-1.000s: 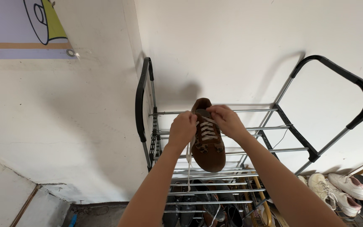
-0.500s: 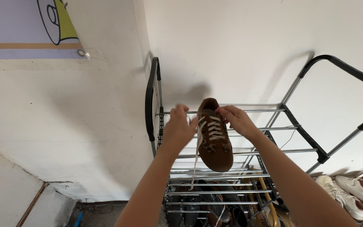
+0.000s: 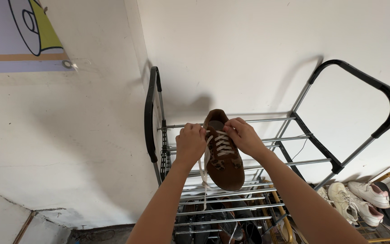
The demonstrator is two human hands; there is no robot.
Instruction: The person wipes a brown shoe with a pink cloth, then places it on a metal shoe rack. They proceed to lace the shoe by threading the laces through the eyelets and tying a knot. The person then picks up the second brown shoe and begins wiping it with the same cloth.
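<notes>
I am watching the left hand (image 3: 190,143) closing again on the lace (image 3: 202,168), after it was spread open half a second ago. The right hand (image 3: 241,135) is pinching the lace at the tongue of the shoe (image 3: 223,158). The shoe is lying on the top bars of the rack (image 3: 303,131), toe toward me. The loose lace end is dangling below, so the laces are being tightened.

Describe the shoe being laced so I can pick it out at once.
Find the metal shoe rack with black handles against the white wall. On its top bars lies a brown suede shoe, both hands at its white laces. The other shoes, dark or white, sit lower down or beside the rack.
</notes>
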